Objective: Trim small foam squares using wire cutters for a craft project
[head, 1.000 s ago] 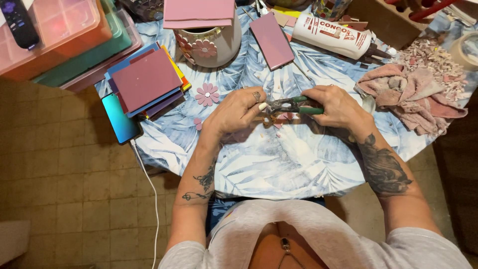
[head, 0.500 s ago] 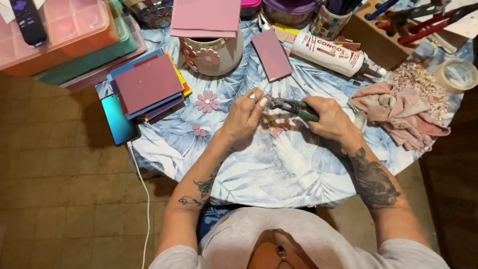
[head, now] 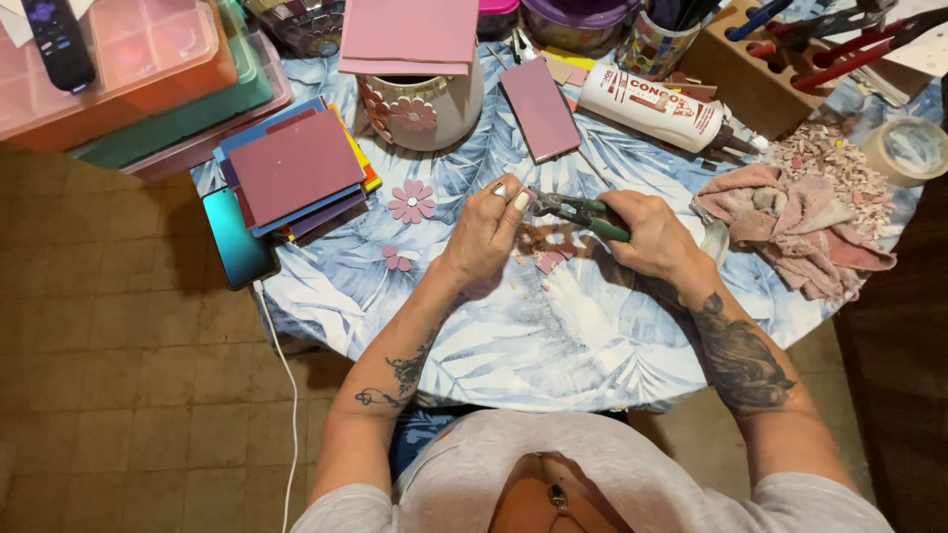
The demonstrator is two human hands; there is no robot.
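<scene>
Head-camera view: a pair of green-handled nippers (head: 583, 210) is gripped in the right hand (head: 657, 237), whose fingers are wrapped tightly round the handles. The tool's jaws are pointed leftward, toward the left hand (head: 489, 235). That hand is drawn into a narrow pinch, fingertips brought together right at the jaws; what is pinched there is too small to be made out. Just beneath both hands, small pink tile pieces (head: 548, 259) are scattered on the round table (head: 553, 345), which is covered with a blue leaf-patterned cloth.

A little to the left, a pink mosaic flower (head: 412, 200) is laid flat on the cloth, and a smaller pink fragment (head: 397, 259) lies below it. Further left, a stack of coloured tiles (head: 296, 170) is seen, with a phone (head: 237, 237) resting beside it at the table's edge. Behind the hands, a white pot (head: 425, 107) decorated with pink flowers is topped by a pink sheet (head: 410, 35); its contents are hidden. A pink rectangular tile (head: 539, 109) lies just right of it, and beyond that a white glue bottle (head: 657, 104) is laid on its side. A patterned cup (head: 652, 44) is filled with pens. At the far right, red-handled tools are held in a wooden block (head: 736, 64). A pinkish rag (head: 790, 232) is crumpled right of the right hand, near a roll of tape (head: 907, 150).
</scene>
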